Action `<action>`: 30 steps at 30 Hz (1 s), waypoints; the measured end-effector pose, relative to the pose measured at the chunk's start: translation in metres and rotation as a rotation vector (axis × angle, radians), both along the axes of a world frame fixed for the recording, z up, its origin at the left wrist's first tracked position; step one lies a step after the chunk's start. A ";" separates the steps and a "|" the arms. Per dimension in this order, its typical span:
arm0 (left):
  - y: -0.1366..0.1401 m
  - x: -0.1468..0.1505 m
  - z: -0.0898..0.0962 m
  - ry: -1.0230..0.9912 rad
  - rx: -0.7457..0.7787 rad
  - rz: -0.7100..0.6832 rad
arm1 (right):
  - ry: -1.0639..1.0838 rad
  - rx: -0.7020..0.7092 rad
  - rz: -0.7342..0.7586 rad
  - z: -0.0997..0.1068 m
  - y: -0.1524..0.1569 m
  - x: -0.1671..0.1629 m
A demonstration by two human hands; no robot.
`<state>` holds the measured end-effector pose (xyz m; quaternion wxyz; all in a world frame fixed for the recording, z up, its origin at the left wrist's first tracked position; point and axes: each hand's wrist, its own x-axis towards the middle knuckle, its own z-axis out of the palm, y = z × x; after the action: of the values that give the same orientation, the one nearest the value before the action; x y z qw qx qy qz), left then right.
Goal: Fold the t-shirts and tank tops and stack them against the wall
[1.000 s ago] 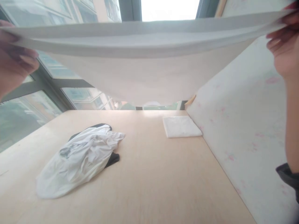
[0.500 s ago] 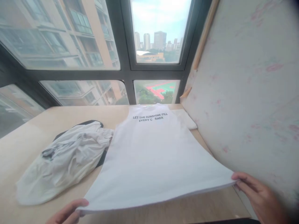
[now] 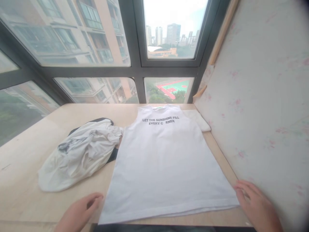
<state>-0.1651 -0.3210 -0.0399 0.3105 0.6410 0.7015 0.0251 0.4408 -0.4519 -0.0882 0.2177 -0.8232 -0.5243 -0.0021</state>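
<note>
A white sleeveless shirt [image 3: 166, 167] with dark printed lettering lies flat on the wooden surface, neck toward the window and hem toward me. Beside its lower left edge is my left hand [image 3: 80, 209], fingers loosely curved with a gap to the thumb, holding nothing. My right hand [image 3: 257, 206] rests at the lower right corner of the hem. Its fingers are bent and a little apart from the thumb, and the thumb touches or nearly touches the fabric; no cloth shows gripped.
Left of the shirt lies a crumpled white garment [image 3: 79, 154] with dark parts under it. A folded white cloth [image 3: 201, 122] sits partly beneath the shirt at the back right. A papered wall [image 3: 265, 96] bounds the right side; dark-framed windows [image 3: 141, 85] stand behind the wooden surface [image 3: 21, 170].
The shirt's hem, held up and stretched between both hands before, now lies down on the surface. Both hands have let go of the corners. The view has shifted slightly.
</note>
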 end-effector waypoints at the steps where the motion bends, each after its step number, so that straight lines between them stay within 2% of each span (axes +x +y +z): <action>1: 0.012 0.007 0.007 0.094 0.109 0.011 | -0.027 0.024 0.044 0.000 0.009 -0.008; 4: 0.049 0.037 0.020 0.313 0.470 -0.070 | -0.032 0.072 0.211 -0.002 0.039 -0.046; 6: 0.071 0.053 0.019 0.429 0.605 -0.157 | -0.011 0.072 0.330 -0.006 0.058 -0.077; 9: 0.098 0.060 0.001 0.536 0.548 -0.175 | 0.003 0.027 0.469 -0.014 0.076 -0.119; 12: 0.117 0.047 -0.019 0.532 0.481 -0.175 | -0.014 -0.032 0.535 -0.020 0.080 -0.145; 15: 0.131 0.030 -0.027 0.521 0.491 -0.167 | -0.041 -0.085 0.567 -0.020 0.079 -0.155; 18: 0.139 0.021 -0.027 0.510 0.527 -0.144 | -0.036 -0.121 0.564 -0.013 0.084 -0.154; 21: 0.127 0.021 -0.027 0.462 0.665 -0.111 | 0.049 -0.141 0.548 0.003 0.105 -0.159; 23: 0.105 0.025 -0.028 0.397 0.716 -0.090 | 0.138 -0.148 0.558 0.018 0.133 -0.173; 24: 0.091 0.028 -0.028 0.357 0.693 -0.068 | 0.179 -0.155 0.573 0.027 0.152 -0.185; 26: 0.057 0.035 -0.029 0.261 0.543 0.013 | 0.228 -0.188 0.619 0.044 0.197 -0.216; 30: -0.007 0.047 -0.028 0.030 0.104 0.171 | 0.156 -0.300 0.738 0.068 0.301 -0.301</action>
<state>-0.1183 -0.3282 -0.0676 0.2630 0.5943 0.7559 0.0785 0.1394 -0.1509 -0.0198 0.1205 -0.6003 -0.7608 0.2152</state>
